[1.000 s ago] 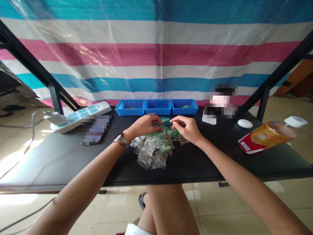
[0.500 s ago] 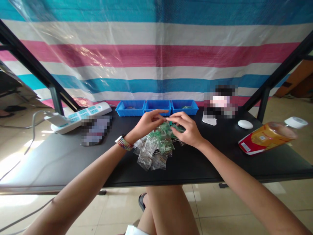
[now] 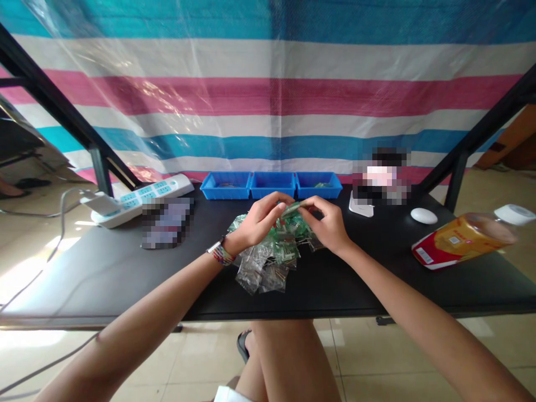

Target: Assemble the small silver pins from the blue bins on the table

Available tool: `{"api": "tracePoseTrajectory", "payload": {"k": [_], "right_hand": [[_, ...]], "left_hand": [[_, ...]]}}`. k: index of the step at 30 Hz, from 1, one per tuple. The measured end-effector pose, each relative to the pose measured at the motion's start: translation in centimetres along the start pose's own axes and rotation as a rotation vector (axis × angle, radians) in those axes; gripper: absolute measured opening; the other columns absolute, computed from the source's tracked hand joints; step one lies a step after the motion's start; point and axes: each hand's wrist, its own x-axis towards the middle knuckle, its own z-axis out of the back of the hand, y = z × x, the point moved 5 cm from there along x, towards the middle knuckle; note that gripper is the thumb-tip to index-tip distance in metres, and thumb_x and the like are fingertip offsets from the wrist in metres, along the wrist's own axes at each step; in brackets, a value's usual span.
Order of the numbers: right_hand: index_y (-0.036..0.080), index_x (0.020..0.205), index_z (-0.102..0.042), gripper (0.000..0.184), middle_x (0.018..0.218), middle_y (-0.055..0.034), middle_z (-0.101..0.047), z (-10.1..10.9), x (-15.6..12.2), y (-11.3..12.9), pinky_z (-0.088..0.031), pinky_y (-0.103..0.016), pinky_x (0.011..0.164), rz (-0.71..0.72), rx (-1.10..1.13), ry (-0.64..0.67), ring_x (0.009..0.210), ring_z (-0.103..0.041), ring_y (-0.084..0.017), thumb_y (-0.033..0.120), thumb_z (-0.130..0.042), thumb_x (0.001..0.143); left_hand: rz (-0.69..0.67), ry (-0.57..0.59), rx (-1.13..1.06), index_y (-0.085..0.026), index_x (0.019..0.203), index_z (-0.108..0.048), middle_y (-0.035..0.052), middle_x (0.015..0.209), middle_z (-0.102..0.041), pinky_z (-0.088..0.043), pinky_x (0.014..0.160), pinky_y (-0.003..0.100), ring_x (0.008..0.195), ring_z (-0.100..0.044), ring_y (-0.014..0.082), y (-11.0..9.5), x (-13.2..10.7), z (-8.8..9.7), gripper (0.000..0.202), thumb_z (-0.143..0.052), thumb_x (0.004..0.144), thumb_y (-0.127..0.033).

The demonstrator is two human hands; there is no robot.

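Over a heap of small clear and green plastic bags (image 3: pixel 268 268), both hands meet at one small green plastic bag (image 3: pixel 292 209). My left hand (image 3: pixel 264 219) is closed on its left end, thumb against fingers. The right end is pinched between the thumb and fingers of my right hand (image 3: pixel 329 226). What the held bag contains is too small to make out. Thin metal pieces show inside some clear bags of the heap, and the hands hide its far part.
Three blue bins (image 3: pixel 273 185) stand in a row behind the heap; the outer two hold small items. To the left are a power strip (image 3: pixel 144 198) and a blurred flat object (image 3: pixel 170 223). On the right lie a white oval object (image 3: pixel 424 215) and a drink bottle (image 3: pixel 464 240).
A green bag now shows between my hands, where the fingertips met before. My right fingers have closed into a pinch, and my left fingers have curled in. The view has shifted slightly.
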Motion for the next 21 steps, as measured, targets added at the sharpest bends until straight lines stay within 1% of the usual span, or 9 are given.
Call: {"api": "tracePoseTrajectory", "payload": {"k": [2,5,8,11,13,15,17,19,21], "right_hand": [[0.024,0.093,-0.071,0.032,0.085,-0.0047,-0.075,-0.2,0.0,-1.3,-0.06,-0.037,0.074,-0.144,0.104,-0.014,0.078,-0.07,-0.023,0.056,-0.072,0.098],[0.025,0.095,-0.068,0.039,0.079,-0.0027,-0.071,-0.8,0.1,-2.3,-0.061,-0.036,0.064,-0.28,0.288,0.037,0.071,-0.07,-0.023,0.062,-0.078,0.09],[0.025,0.099,-0.07,0.041,0.082,-0.0023,-0.073,-1.0,0.1,-2.4,-0.062,-0.036,0.061,-0.362,0.429,0.086,0.07,-0.071,-0.022,0.06,-0.085,0.083],[0.023,0.088,-0.068,0.036,0.071,0.0009,-0.068,-0.9,0.1,-2.6,-0.059,-0.033,0.055,-0.426,0.48,0.172,0.061,-0.067,-0.019,0.053,-0.087,0.081],[0.023,0.082,-0.065,0.035,0.064,0.0029,-0.063,-0.6,0.4,-3.4,-0.056,-0.03,0.051,-0.465,0.502,0.186,0.054,-0.061,-0.016,0.049,-0.088,0.081],[0.022,0.083,-0.065,0.035,0.066,0.0024,-0.066,0.3,1.0,-4.6,-0.058,-0.03,0.052,-0.493,0.532,0.085,0.055,-0.063,-0.016,0.048,-0.089,0.08],[0.022,0.089,-0.067,0.036,0.078,-0.0011,-0.074,1.4,1.7,-5.8,-0.065,-0.031,0.061,-0.501,0.561,-0.074,0.066,-0.072,-0.017,0.049,-0.09,0.08],[0.023,0.098,-0.068,0.037,0.099,-0.0056,-0.081,2.1,2.1,-6.7,-0.069,-0.032,0.07,-0.522,0.595,-0.162,0.08,-0.079,-0.02,0.05,-0.088,0.082],[0.022,0.107,-0.069,0.039,0.113,-0.0086,-0.083,2.3,2.1,-7.3,-0.07,-0.032,0.069,-0.572,0.594,-0.181,0.084,-0.081,-0.021,0.047,-0.088,0.082]], "left_hand": [[-0.066,-0.036,0.106,-0.017,0.123,-0.067,0.0091,0.102,-0.073,-0.056,0.068,0.029,0.08,-0.068,0.0194,-0.2,0.0,0.3,0.043,-0.061,0.105,-0.056],[-0.078,-0.089,0.153,-0.02,0.128,-0.061,0.0037,0.091,-0.067,-0.053,0.066,0.028,0.074,-0.066,0.0162,0.2,0.0,0.2,0.038,-0.07,0.102,-0.045],[-0.042,-0.137,0.039,-0.022,0.13,-0.056,0.0009,0.093,-0.065,-0.052,0.063,0.026,0.068,-0.065,0.0128,0.7,0.2,-0.1,0.04,-0.074,0.099,-0.041],[-0.005,-0.149,-0.058,-0.023,0.13,-0.054,0.0009,0.093,-0.067,-0.054,0.065,0.026,0.069,-0.067,0.0137,1.0,0.4,-0.1,0.045,-0.077,0.097,-0.044],[0.008,-0.165,0.008,-0.022,0.126,-0.057,0.0013,0.09,-0.069,-0.053,0.067,0.027,0.072,-0.068,0.0157,1.0,0.5,0.4,0.039,-0.073,0.099,-0.045],[0.0,-0.168,0.172,-0.021,0.115,-0.063,0.0036,0.091,-0.071,-0.053,0.07,0.029,0.077,-0.068,0.0179,1.0,0.7,1.0,0.025,-0.066,0.102,-0.042],[-0.032,-0.138,0.362,-0.02,0.102,-0.069,0.0073,0.098,-0.073,-0.054,0.076,0.033,0.085,-0.069,0.0211,1.1,0.8,1.4,0.017,-0.061,0.102,-0.035],[-0.057,-0.094,0.519,-0.019,0.104,-0.074,0.0103,0.107,-0.075,-0.056,0.09,0.04,0.098,-0.07,0.0259,1.7,0.8,1.5,0.018,-0.062,0.098,-0.03],[-0.053,-0.015,0.632,-0.019,0.113,-0.077,0.0119,0.116,-0.077,-0.053,0.103,0.047,0.11,-0.07,0.0305,2.6,0.9,1.3,0.024,-0.065,0.095,-0.03]]}}
